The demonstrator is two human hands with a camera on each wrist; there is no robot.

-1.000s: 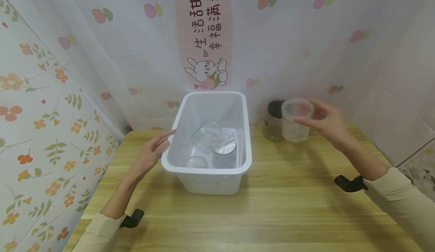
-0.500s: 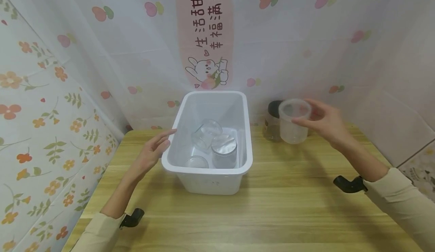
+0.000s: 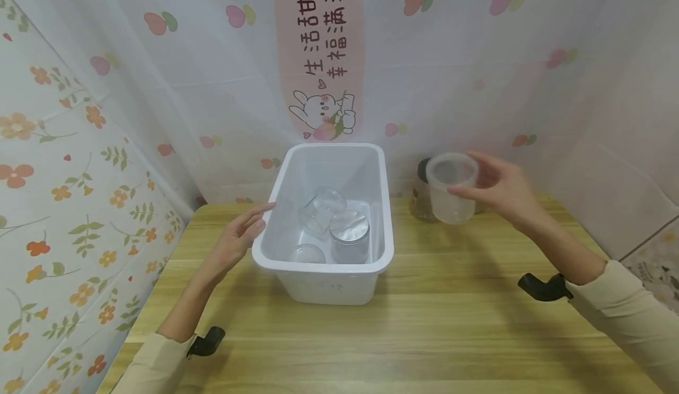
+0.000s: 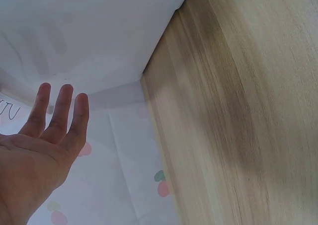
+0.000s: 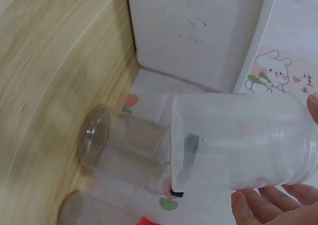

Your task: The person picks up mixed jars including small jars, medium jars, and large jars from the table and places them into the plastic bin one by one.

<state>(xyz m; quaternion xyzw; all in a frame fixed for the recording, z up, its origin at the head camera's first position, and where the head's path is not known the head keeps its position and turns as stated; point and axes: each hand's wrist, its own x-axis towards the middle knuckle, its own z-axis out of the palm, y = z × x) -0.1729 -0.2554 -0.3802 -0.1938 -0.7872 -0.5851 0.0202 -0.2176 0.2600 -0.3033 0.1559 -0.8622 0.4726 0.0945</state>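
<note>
1. the clear jar is in my right hand, held above the table on the right; my thumb and fingers pinch it around the upper part, near the rim.
2. its long axis is close to upright, with the wide rim on top. it sits to the left of my right palm, on the side towards the white bin.
3. that bin stands to the jar's left and a little nearer to me, with a gap between; my right hand is much the closer one to the jar.
4. my left hand is across the bin, fingers fairly straight and loosely spread, touching its left rim and gripping nothing.
5. behind the held jar, two jars stand on the table: one black-lidded jar and one red-lidded jar, mostly hidden. i can't tell whether mine touches either.
6. inside the bin i count three containers: one silver-lidded jar, upright; one tilted jar; one round-topped container by the near wall.
7. one printed curtain hangs behind everything.
</note>
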